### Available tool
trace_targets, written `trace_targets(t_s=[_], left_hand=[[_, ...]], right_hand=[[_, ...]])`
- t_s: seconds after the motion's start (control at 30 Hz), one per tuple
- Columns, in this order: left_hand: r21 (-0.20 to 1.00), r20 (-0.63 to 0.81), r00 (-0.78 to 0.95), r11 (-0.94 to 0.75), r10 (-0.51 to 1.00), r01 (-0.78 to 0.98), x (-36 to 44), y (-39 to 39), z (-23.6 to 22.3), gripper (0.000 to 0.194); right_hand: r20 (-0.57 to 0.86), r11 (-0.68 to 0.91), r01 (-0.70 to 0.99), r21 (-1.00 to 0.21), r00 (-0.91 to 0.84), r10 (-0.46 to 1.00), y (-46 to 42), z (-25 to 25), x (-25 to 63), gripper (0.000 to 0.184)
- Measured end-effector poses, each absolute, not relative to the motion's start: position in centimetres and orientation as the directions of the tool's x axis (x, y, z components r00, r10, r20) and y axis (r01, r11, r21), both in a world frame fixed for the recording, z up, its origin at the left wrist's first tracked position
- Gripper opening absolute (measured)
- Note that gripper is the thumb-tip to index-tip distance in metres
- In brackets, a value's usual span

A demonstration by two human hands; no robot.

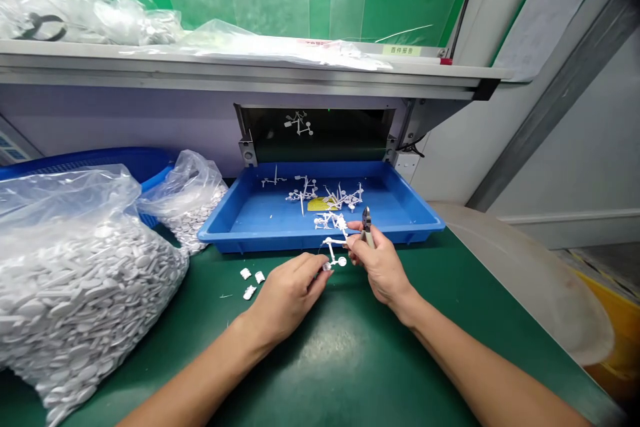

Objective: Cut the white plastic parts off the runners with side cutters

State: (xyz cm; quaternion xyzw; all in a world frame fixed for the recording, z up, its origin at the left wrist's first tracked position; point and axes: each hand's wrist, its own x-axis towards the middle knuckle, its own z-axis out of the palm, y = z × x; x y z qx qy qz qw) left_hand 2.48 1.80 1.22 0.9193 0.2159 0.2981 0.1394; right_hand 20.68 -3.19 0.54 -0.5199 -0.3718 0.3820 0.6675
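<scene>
In the head view, the white plastic frame (332, 252) is held up in front of the blue tray (265, 241), between the two hands, above the green worktop (350, 373). The left hand (285, 290) has its grip pinched together on the frame's lower end, thumb and fingers meeting at a small white tip, with a round disc just to the right of them. The frame's upper end runs to the fingertips of the right hand (383, 267); whether they pinch it too, I cannot tell. The right hand's grip is closed round a pair of cutters (367, 223), whose dark head points upward. Beyond the hands, more white frames (344, 197) lie in the tray. Three small white pieces (249, 292) rest on the worktop, near the left hand. Farther left stand a large clear bag (90, 307) of white parts and a smaller bag (197, 210) behind it.
</scene>
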Motion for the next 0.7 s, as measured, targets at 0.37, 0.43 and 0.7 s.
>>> trace_targets(t_s=[0.37,0.43,0.7], left_hand=[[0.854,0.402,0.484,-0.509,0.777,0.107,1.8,3.1,2.8,0.017],[0.861,0.405,0.493,-0.502,0.770,0.077,1.7,3.0,2.8,0.016],[0.793,0.448,0.560,-0.599,0.697,0.112,1.6,2.9,2.1,0.013]], right_hand=[[0.541,0.383,0.674,-0.632,0.030,0.841,-5.0,0.8,20.3,0.026],[0.483,0.312,0.743,-0.593,0.018,0.875,-4.7,0.3,20.2,0.030],[0.469,0.274,0.804,-0.527,0.007,0.883,-4.3,-0.2,20.3,0.030]])
